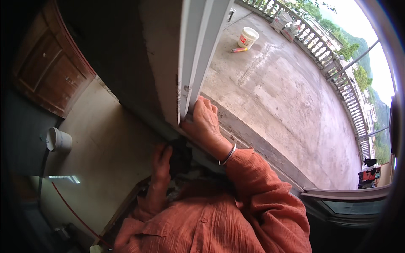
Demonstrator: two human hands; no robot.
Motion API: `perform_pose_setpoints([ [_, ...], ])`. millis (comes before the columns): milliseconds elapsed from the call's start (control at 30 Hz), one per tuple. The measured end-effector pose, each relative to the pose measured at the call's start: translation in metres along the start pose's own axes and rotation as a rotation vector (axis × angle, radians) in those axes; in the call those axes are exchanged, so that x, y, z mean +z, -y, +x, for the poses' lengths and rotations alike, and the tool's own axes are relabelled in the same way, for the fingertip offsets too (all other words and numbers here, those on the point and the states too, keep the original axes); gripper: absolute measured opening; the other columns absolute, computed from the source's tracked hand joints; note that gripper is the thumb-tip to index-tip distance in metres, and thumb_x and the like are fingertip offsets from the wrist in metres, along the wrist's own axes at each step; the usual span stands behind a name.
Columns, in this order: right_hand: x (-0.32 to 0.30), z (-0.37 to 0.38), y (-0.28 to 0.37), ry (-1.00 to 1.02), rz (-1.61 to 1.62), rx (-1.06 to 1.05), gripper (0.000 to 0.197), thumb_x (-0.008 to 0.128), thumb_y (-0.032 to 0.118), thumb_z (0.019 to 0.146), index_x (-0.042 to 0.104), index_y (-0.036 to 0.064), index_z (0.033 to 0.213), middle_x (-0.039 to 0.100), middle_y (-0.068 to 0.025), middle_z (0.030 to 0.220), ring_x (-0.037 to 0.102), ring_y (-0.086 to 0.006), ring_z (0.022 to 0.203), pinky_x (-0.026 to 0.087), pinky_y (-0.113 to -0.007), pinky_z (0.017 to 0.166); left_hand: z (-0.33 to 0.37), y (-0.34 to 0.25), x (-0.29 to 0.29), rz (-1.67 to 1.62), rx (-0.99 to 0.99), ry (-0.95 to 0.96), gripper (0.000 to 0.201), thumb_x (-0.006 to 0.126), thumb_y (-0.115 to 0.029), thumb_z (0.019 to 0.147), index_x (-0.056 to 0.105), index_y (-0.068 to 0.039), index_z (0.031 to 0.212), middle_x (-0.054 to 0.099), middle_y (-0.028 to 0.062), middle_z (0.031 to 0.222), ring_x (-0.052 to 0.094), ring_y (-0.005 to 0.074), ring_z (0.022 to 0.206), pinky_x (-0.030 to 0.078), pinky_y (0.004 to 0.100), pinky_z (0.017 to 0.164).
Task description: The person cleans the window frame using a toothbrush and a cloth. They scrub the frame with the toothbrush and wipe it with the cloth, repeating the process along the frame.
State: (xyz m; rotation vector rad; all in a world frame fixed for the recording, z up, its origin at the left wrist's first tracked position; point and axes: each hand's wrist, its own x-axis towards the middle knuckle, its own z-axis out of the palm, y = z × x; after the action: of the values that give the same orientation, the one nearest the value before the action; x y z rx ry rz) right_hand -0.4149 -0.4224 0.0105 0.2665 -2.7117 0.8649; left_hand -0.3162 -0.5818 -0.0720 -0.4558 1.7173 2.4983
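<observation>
A white upright window frame rises from the sill between the dim room and the bright terrace. My right hand, with a pale bangle at the wrist, is closed around the lower end of this frame, close to the sill. Its fingers are bent, and the palm side is hidden. My left hand is lower and further left, inside the room. Its fingers are curled against a dark object, too shadowed to name. Rust-orange sleeves cover both arms.
On the terrace stand a white bucket with an orange-yellow tube beside it, and sacks near the balustrade. Indoors are another white bucket, a wooden door and a red hose. A window sash juts out at right.
</observation>
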Motion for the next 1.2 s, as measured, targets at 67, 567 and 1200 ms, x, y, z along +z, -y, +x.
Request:
perform_pose_setpoints([
  [67,-0.003,-0.001,-0.003,0.027,0.030,-0.004,0.077,0.080,0.025,0.068,0.043,0.0003,0.131,0.056,-0.0139,0.123,0.049,-0.0323,0.121,0.035,-0.045,0.101,-0.002,0.000,0.002,-0.023,0.032,0.022,0.020,0.060,-0.014,0.095,0.062,-0.002,0.111,0.063,0.0021,0.101,0.056,0.0122,0.092,0.046,0.0287,0.084],
  [567,-0.111,-0.034,0.006,0.490,0.472,-0.391,0.040,0.072,0.013,0.081,0.059,0.0026,0.118,0.064,-0.0156,0.110,0.064,-0.0336,0.095,0.053,-0.041,0.081,-0.039,-0.056,0.025,0.714,0.274,0.322,0.014,0.059,-0.009,0.091,0.064,0.001,0.100,0.065,0.0050,0.081,0.059,0.0105,0.075,0.049,0.0280,0.071],
  [1200,-0.081,-0.002,-0.016,0.176,1.006,-0.141,0.013,0.059,0.006,0.096,0.051,0.0015,0.105,0.073,-0.0117,0.098,0.073,-0.0148,0.082,0.057,-0.027,0.066,-0.067,-0.025,0.055,0.567,0.249,0.067,0.026,0.060,-0.002,0.084,0.062,0.002,0.110,0.063,0.0110,0.102,0.063,0.0175,0.096,0.050,0.0295,0.085],
])
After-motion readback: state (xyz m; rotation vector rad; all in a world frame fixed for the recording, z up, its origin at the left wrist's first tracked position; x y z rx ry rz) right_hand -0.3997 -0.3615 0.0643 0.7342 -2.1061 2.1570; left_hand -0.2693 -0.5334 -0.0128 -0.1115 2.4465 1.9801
